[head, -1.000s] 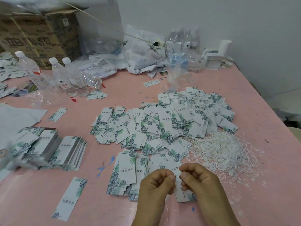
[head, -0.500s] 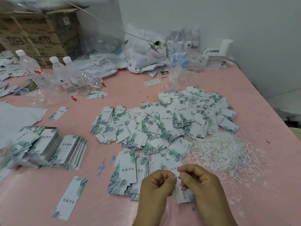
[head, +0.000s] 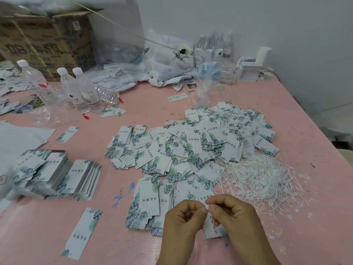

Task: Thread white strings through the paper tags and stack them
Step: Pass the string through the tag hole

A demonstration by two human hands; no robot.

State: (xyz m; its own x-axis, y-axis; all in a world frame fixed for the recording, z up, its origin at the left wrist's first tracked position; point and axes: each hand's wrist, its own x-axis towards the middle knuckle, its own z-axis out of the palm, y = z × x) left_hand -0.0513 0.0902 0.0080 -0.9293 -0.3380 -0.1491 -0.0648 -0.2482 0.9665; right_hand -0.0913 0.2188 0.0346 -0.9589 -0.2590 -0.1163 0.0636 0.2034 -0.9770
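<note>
My left hand (head: 183, 219) and my right hand (head: 232, 213) meet fingertip to fingertip low in the view. Both pinch a thin white string (head: 195, 251) whose loose end hangs down below my left hand. A paper tag (head: 211, 229) hangs under my right hand, partly hidden by it. A wide heap of leaf-printed paper tags (head: 193, 148) covers the middle of the pink table (head: 122, 236). A tangle of white strings (head: 261, 178) lies to the right of my hands. Neat stacks of tags (head: 55, 175) sit at the left.
Three water bottles (head: 80, 88) stand at the back left before a cardboard box (head: 44, 41). Plastic bags (head: 168, 62) and more bottles line the wall. A single tag (head: 82, 234) lies near the front left. The table's right edge runs diagonally past the strings.
My hands have hardly moved; the fingertips stay pinched together on the string. The view has shifted slightly.
</note>
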